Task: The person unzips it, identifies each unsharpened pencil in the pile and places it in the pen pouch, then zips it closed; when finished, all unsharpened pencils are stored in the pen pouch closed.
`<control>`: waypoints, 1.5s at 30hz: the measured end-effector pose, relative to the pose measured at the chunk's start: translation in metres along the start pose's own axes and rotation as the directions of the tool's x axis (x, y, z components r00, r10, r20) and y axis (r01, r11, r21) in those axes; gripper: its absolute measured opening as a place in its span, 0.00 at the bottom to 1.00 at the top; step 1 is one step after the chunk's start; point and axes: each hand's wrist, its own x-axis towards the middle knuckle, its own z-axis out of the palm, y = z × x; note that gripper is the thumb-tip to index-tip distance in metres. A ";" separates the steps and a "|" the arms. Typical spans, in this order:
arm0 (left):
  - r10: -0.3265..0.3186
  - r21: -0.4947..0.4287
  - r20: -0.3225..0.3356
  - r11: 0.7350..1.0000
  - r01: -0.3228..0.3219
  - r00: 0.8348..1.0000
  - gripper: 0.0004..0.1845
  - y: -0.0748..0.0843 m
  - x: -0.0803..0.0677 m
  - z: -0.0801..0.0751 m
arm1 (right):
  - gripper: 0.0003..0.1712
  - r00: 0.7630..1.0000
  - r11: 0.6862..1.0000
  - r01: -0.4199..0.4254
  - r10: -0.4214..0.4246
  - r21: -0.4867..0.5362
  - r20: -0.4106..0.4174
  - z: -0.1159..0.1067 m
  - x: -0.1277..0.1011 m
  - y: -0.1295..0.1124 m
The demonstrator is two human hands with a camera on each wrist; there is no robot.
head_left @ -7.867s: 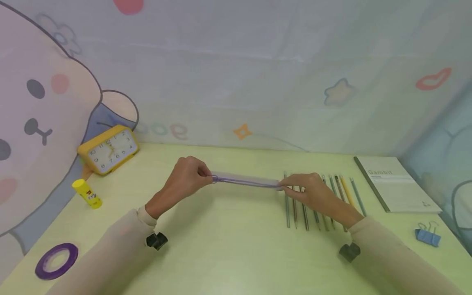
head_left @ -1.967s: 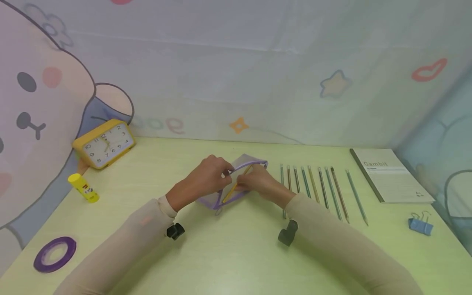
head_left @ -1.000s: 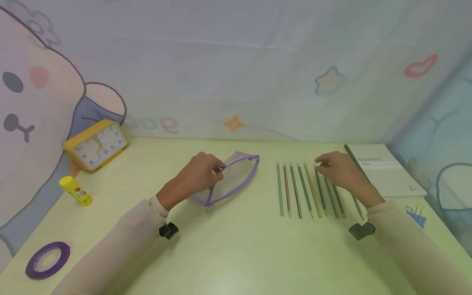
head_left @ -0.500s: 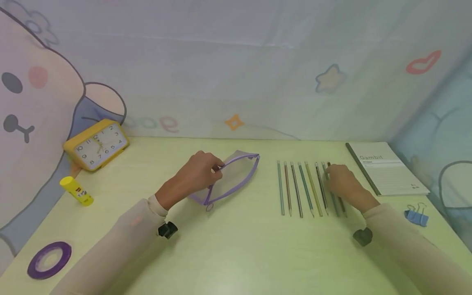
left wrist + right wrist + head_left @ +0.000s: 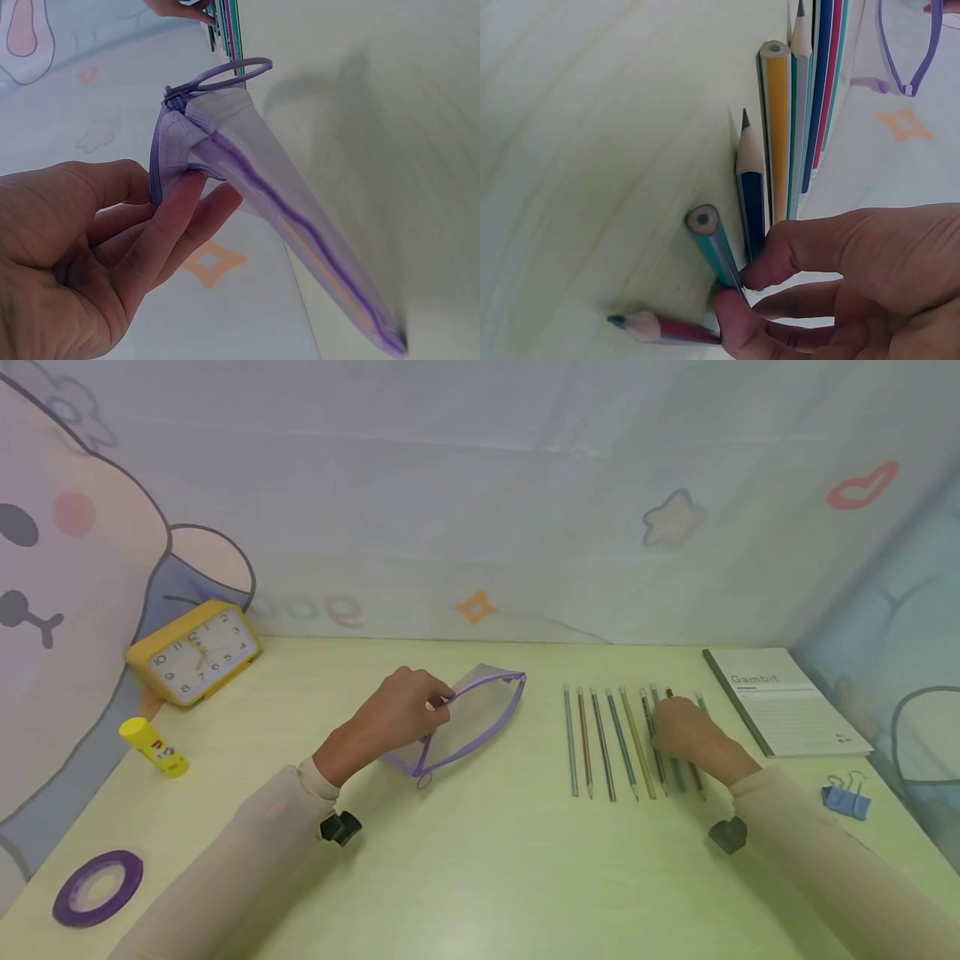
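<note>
Under right hand (image 5: 678,731): row of pencils (image 5: 611,742) on pale green table (image 5: 480,860); thumb and fingers pinch teal pencil (image 5: 714,244), its blunt end tilted up off table. Blue pencil (image 5: 751,199) just beside fingers; red pencil (image 5: 664,328) lying crosswise below thumb. Left of row: purple-trimmed mesh pencil pouch (image 5: 468,718), mouth agape, held at zipper end by left hand (image 5: 401,714), fingers curled round its edge. Beyond right hand: notebook (image 5: 783,702), blue binder clips (image 5: 846,797). Beyond left hand: yellow alarm clock (image 5: 193,652), glue stick (image 5: 153,747), purple tape roll (image 5: 97,889).
</note>
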 end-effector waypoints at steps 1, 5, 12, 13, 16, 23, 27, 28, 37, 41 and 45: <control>0.000 0.000 -0.001 1.000 0.000 1.000 0.18 0.000 0.000 0.000 | 0.21 1.000 1.000 0.000 0.000 -0.001 -0.002 0.000 0.000 0.000; -0.008 0.000 0.002 1.000 0.008 1.000 0.18 -0.001 0.000 0.001 | 0.21 1.000 1.000 0.002 -0.002 -0.025 -0.007 0.002 0.001 0.000; -0.005 0.011 0.012 1.000 0.005 1.000 0.18 -0.003 0.001 0.004 | 0.06 0.998 0.999 -0.041 0.042 0.010 -0.039 -0.003 0.002 0.010; -0.003 0.012 0.011 1.000 0.003 1.000 0.18 -0.003 0.001 0.004 | 0.13 0.998 0.998 -0.047 0.049 0.049 -0.042 -0.006 0.001 0.011; 0.000 0.016 0.008 1.000 0.000 1.000 0.18 -0.002 0.001 0.004 | 0.39 0.998 0.982 -0.033 0.043 0.187 -0.052 -0.019 0.000 0.011; -0.008 0.021 0.003 1.000 0.008 1.000 0.17 -0.002 0.002 0.003 | 0.42 0.998 0.676 0.035 -0.063 0.736 0.011 -0.043 -0.009 -0.016; -0.019 0.009 0.009 1.000 0.019 1.000 0.18 -0.003 0.004 0.005 | 0.40 0.980 0.394 -0.043 -0.161 0.918 0.115 -0.033 -0.009 -0.052; -0.020 0.008 0.009 1.000 0.020 1.000 0.18 -0.003 0.004 0.005 | 0.39 0.971 0.346 -0.071 -0.190 0.936 0.144 -0.028 -0.009 -0.062; -0.037 -0.010 0.002 0.999 0.037 0.999 0.18 -0.001 0.005 0.007 | 0.40 0.927 0.307 -0.091 -0.322 0.947 0.193 0.017 0.016 -0.134; -0.049 -0.024 0.006 0.999 0.049 0.999 0.19 -0.002 0.007 0.008 | 0.43 0.947 0.327 -0.082 -0.269 0.941 0.176 0.027 0.036 -0.152; -0.050 -0.031 -0.007 0.998 0.050 0.999 0.19 -0.002 0.009 0.008 | 0.45 0.970 0.322 -0.086 -0.187 0.943 0.153 0.033 0.054 -0.165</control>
